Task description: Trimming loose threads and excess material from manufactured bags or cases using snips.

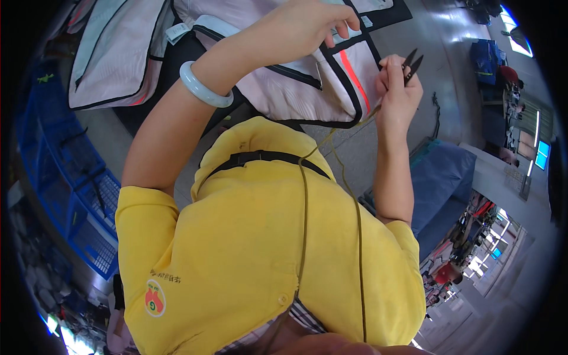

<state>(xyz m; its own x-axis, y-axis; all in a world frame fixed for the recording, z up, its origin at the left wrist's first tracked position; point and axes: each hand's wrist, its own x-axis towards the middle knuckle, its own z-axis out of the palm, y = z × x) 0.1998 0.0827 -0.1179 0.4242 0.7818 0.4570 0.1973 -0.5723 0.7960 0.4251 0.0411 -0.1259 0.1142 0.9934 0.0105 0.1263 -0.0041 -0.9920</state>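
Observation:
Thread snips (412,66) with short dark blades are gripped in my right hand (397,89), blades poking up past the fingers. An olive cord (305,207) runs in two strands over the yellow top toward that hand. My left hand (322,25) is above the bag piece, fingers bent but apart, with nothing visible in them. A pale blue bangle (201,87) circles the left forearm. Under both hands lies a pale pink sewn bag piece (284,97) with black binding, a zipper and a bright orange-red strip (354,77); the left arm hides part of it.
Another pale panel (118,53) with black edging lies at the far left, a white label (177,33) beside it. Blue plastic crates (71,177) stand left. A dark blue covered bundle (441,177) is by my right elbow. Other people work in the background at right.

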